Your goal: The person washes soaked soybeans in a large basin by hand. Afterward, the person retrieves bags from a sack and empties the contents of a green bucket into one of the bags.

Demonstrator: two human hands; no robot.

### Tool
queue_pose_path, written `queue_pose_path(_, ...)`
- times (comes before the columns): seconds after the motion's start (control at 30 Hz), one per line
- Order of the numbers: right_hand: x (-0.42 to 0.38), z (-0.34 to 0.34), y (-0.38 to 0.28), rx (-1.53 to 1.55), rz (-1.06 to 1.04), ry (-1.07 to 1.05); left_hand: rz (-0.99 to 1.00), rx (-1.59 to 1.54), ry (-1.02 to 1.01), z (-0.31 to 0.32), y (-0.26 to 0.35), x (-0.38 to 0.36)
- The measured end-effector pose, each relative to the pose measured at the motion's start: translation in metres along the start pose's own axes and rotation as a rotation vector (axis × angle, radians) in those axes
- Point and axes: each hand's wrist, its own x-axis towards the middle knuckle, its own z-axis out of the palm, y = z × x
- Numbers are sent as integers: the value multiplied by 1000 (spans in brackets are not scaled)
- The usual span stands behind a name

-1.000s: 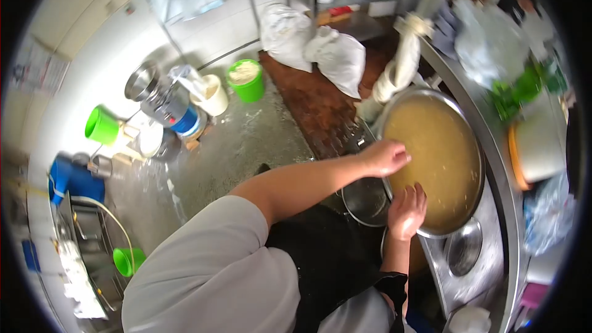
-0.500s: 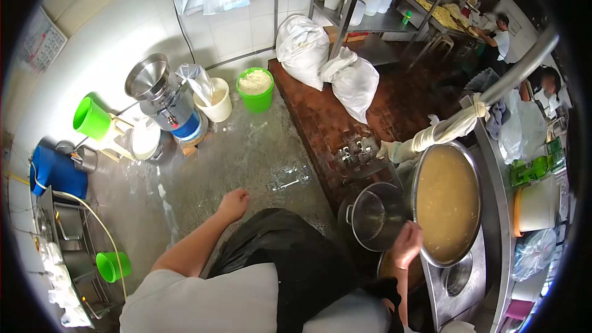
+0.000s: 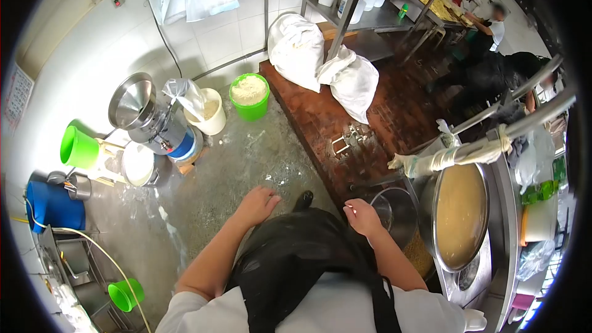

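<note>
My left hand (image 3: pixel 257 206) is over the floor in front of my black apron (image 3: pixel 302 246), loosely bent with some fingers apart and nothing in it. On the other side of the apron, my right hand (image 3: pixel 362 217) has its fingers drawn together. A tiny pale spot shows at its fingertips, too small to name. Nearest to that hand is a deep metal pot (image 3: pixel 404 216), just to its right. Beyond the pot, a large steel pan (image 3: pixel 485 209) holds a cloudy tan liquid (image 3: pixel 460 209). Below the pot, a vessel with yellowish grains (image 3: pixel 419 256) is partly hidden.
A steel grinder (image 3: pixel 151 114) stands by the wall beside a white bucket (image 3: pixel 213 120) and a green bucket (image 3: pixel 250 111). White sacks (image 3: pixel 296 52) lie on a raised brown tiled floor (image 3: pixel 394 111). A cloth-wrapped metal bar (image 3: pixel 456 155) juts out near the pan. Another person (image 3: pixel 487 31) works farther back.
My right hand has left the spot between the pot and the pan and moved left, in front of my apron. My left hand is farther right. The view has shifted; one person behind is bending over.
</note>
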Motion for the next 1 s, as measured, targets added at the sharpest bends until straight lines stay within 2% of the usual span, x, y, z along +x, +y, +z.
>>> queue_pose_path(0.13,80,20,37,-67,65,-142,-261,30,-124,-20,-38,28)
queue_pose_path(0.2,132,39,59,-69,86,-161,-343,28,-73,-36,-52,42)
queue_pose_path(0.27,189,54,79,-104,111,-271,-468,31,-68,-45,-82,59)
queue_pose_path(0.43,318,59,92,-34,24,-223,-634,167,-126,-75,-105,142)
queue_pose_path(0.47,347,57,94,-39,37,-204,-611,167,-132,-75,-112,165)
queue_pose_path(0.53,398,49,90,11,-40,-198,-421,223,18,-74,-122,211)
queue_pose_path(0.63,462,19,72,-105,-13,-237,-393,124,-26,-84,-110,289)
queue_pose_path(0.73,519,10,77,-91,10,-234,-344,80,-86,-89,-101,354)
queue_pose_path(0.87,588,39,135,45,67,-219,-315,61,-231,-101,-128,446)
queue_pose_path(0.97,599,51,177,23,397,-393,-304,98,-290,-105,-161,509)
queue_pose_path(1.0,600,59,199,27,421,-405,-308,90,-315,-105,-172,529)
